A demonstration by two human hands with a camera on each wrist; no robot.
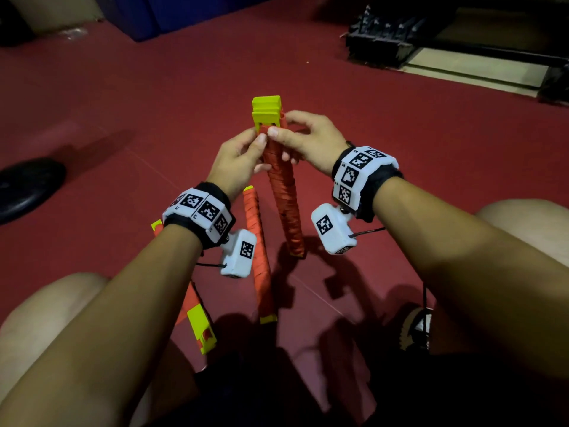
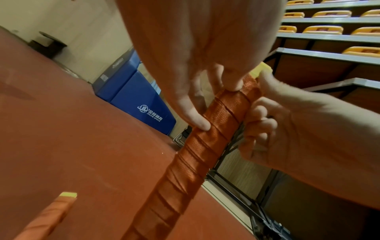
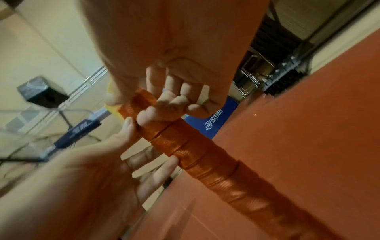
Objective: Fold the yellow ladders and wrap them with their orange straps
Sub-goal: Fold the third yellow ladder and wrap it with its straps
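Held ladder: a folded yellow ladder stands nearly upright at the centre of the head view, its foot on the red floor, its yellow top bare at 12 o'clock above the hands.
Strap: an orange strap is wound in close turns down most of the ladder's length, from just under the yellow top to near the foot.
Left hand: the left hand holds the wrapped bundle from 9 o'clock, thumb tip pressed on the strap near the top, fingers curled round behind.
Right hand: the right hand pinches the uppermost turn of strap from 3 o'clock, thumb meeting the left thumb, fingers bent round the far side.
Second bundle: another wrapped ladder lies on the floor at 6 o'clock of the held one, partly hidden by the left wrist camera.
Third bundle: a further ladder, yellow end showing, lies at 7 o'clock, mostly behind the left forearm.
Around: a dark round disc at 9 o'clock; a blue padded block at 11 o'clock; a black metal frame at 1 o'clock; tiers of yellow seats in the left wrist view.
In the way: the two forearms and both knees cover the lower floor.
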